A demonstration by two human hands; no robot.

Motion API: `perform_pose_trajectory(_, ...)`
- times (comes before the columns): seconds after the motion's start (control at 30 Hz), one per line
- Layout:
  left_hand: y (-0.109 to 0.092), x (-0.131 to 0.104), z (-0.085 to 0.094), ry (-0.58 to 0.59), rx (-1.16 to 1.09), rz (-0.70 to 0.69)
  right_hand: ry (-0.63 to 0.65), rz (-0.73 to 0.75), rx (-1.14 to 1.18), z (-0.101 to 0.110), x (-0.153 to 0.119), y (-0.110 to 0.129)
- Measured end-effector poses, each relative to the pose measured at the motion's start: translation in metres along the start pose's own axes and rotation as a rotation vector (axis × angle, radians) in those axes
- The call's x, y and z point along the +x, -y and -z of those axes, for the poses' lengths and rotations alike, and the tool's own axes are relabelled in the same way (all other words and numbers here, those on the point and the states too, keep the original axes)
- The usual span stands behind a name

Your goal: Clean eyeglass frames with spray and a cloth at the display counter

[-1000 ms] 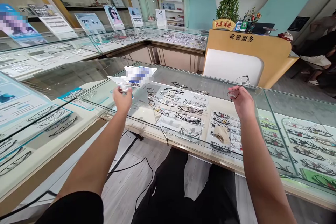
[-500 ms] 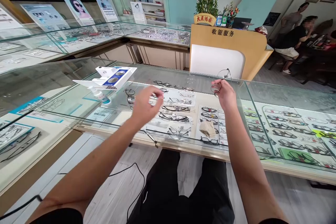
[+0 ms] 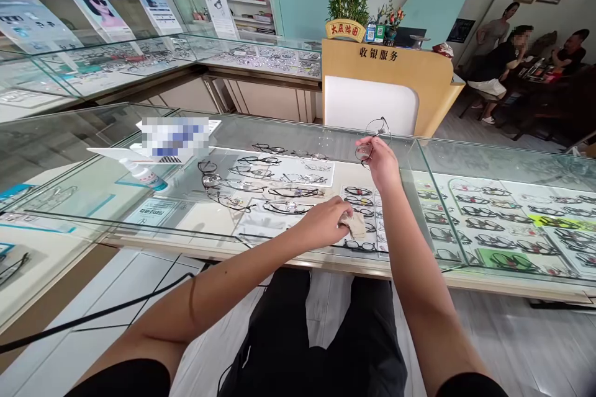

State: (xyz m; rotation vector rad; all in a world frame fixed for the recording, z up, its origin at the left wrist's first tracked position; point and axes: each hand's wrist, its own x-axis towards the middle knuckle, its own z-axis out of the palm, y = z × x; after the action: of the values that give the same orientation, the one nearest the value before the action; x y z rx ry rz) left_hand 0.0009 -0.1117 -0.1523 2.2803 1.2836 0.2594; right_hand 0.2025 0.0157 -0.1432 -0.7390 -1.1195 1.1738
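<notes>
My right hand is raised over the far part of the glass counter. It grips a pair of thin-rimmed round eyeglasses, tilted with one lens above the other. Lower and to the left, my left hand has its fingers closed on a crumpled beige cloth. The cloth is at the counter top near the front edge. Part of it is hidden by my fingertips.
A glass display counter holds rows of eyeglasses under its top. To the left are a white spray bottle and a partly blurred box. A wooden cashier desk stands beyond. Several people sit or stand at the far right.
My left hand has moved right and down from above the middle of the counter and taken hold of the cloth. My right hand still holds the eyeglasses. The view has shifted slightly right.
</notes>
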Motion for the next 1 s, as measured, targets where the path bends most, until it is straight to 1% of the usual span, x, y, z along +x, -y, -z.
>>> perform_pose_trajectory(0.1, -0.002, 0.005, -0.002, -0.004, -0.038, 0.002, -0.015, -0.006, 0.015, -0.004, -0.002, 0.004)
perform_pose_trajectory(0.3, -0.013, 0.014, -0.008, -0.011, 0.009, 0.024, -0.021, -0.008, 0.031, -0.007, -0.004, 0.006)
perform_pose_trajectory(0.47, -0.021, 0.021, -0.014, -0.049, 0.010, 0.028, -0.029, -0.028, 0.020, -0.006, -0.003, 0.006)
perform_pose_trajectory(0.57, -0.021, 0.025, -0.014, -0.034, 0.023, 0.015, -0.020, -0.029, 0.019, -0.005, -0.003, 0.006)
perform_pose_trajectory(0.63, -0.016, 0.029, -0.011, -0.029, -0.022, 0.032, -0.013, -0.023, 0.017, -0.003, -0.002, 0.005)
perform_pose_trajectory(0.73, -0.003, 0.038, -0.004, -0.023, -0.247, 0.152, -0.006, -0.014, 0.021, 0.000, 0.000, 0.003)
perform_pose_trajectory(0.83, 0.015, 0.052, 0.008, -0.073, -0.648, 0.306, -0.029, -0.003, 0.049, 0.004, 0.002, 0.004)
perform_pose_trajectory(0.9, 0.025, 0.061, 0.022, -0.140, -0.968, 0.342, -0.067, 0.010, 0.062, 0.006, 0.002, 0.006)
perform_pose_trajectory(1.0, 0.035, 0.075, 0.051, -0.223, -1.388, 0.318, -0.123, 0.035, 0.074, 0.006, 0.002, 0.009)
